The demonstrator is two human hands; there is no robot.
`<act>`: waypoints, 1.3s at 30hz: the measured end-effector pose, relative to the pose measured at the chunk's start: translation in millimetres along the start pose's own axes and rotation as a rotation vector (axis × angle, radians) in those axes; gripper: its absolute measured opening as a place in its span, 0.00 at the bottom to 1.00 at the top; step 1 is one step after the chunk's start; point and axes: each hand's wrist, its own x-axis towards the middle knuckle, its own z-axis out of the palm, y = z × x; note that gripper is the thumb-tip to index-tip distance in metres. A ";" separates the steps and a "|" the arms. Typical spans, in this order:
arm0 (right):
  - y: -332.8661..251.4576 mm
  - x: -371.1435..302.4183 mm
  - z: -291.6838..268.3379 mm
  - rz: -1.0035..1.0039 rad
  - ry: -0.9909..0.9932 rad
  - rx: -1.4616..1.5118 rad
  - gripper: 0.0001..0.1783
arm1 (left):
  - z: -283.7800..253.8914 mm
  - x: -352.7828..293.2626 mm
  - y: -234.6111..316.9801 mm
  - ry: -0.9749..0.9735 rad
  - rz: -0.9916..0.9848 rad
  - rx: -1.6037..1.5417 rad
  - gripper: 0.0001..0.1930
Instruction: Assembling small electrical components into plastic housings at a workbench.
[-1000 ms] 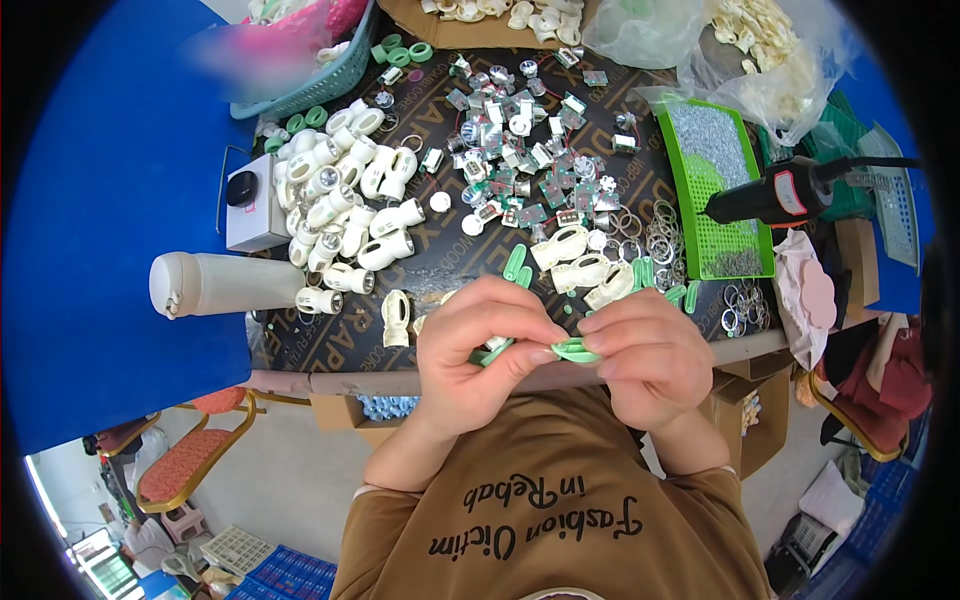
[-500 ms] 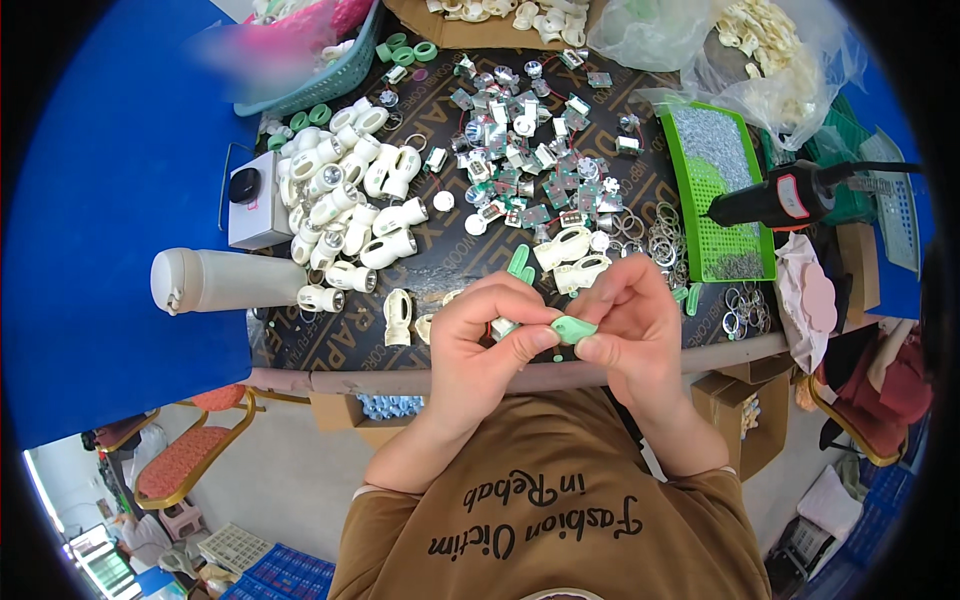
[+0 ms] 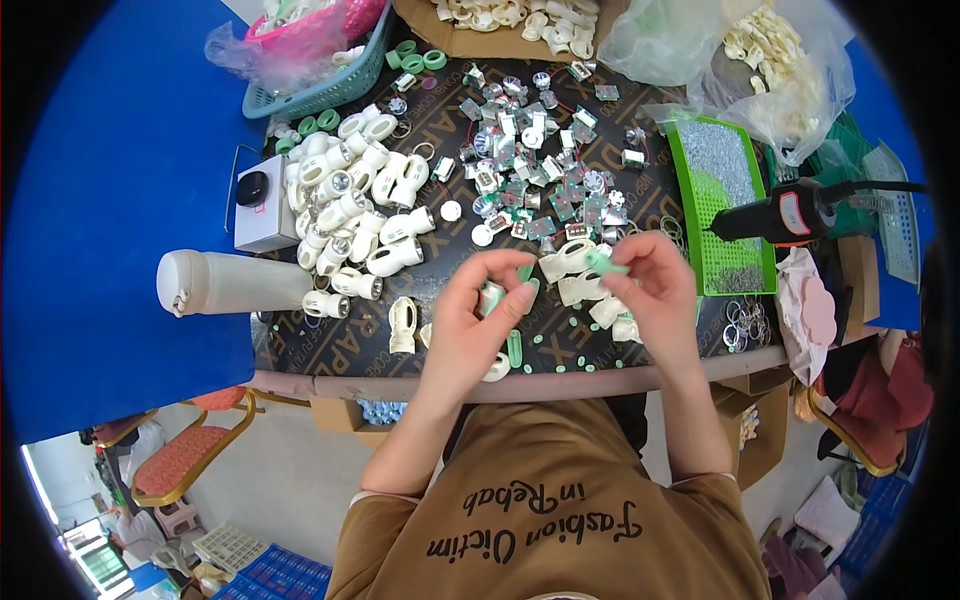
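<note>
My right hand (image 3: 655, 300) pinches a small pale-green plastic piece (image 3: 603, 263) between thumb and fingertips, above some cream half-shells. My left hand (image 3: 478, 315) is apart from it on the left, thumb and forefinger spaced and curved, seemingly with nothing between them. By those fingertips are more green strips (image 3: 515, 348), apparently on the table. A small white-and-green part shows behind the left hand, too covered to name. Cream half-shells (image 3: 403, 325) lie left of the left hand and below the right. Tiny green bits (image 3: 560, 367) are scattered near the table's front edge.
White flashlight-like bodies (image 3: 340, 210) are heaped at left by a white bottle (image 3: 235, 283) and box (image 3: 264, 215). Circuit-board parts (image 3: 530, 150) spread behind the hands. At right, a black electric screwdriver (image 3: 770, 212) overhangs a green tray (image 3: 735, 265); metal rings (image 3: 745, 322) lie nearby.
My hands have parted. The green piece both held is now in my right hand, which moved right and up; the left drew slightly left. The view shifted slightly.
</note>
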 end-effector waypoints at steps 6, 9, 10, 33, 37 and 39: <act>15.7 38.1 -32.8 -0.234 0.040 -0.646 0.08 | -29.2 26.6 -14.2 0.000 0.061 0.436 0.22; 16.6 69.3 -35.5 -0.295 0.064 -0.703 0.06 | -26.0 50.1 -0.5 -0.001 0.405 0.728 0.20; 19.4 80.0 -36.6 -0.311 0.073 -0.718 0.06 | -23.2 59.3 3.8 0.000 0.408 0.728 0.20; 9.7 -37.7 -30.3 -0.362 -0.375 -0.846 0.09 | -33.3 96.8 15.2 0.079 0.887 0.955 0.11; 17.3 -51.1 -17.5 -0.301 -0.372 -0.798 0.07 | -59.3 11.2 13.7 -0.037 0.330 0.905 0.04; 25.8 -55.8 -2.5 -0.296 -0.372 -0.744 0.06 | -70.3 -19.5 -1.9 -0.042 0.306 0.939 0.02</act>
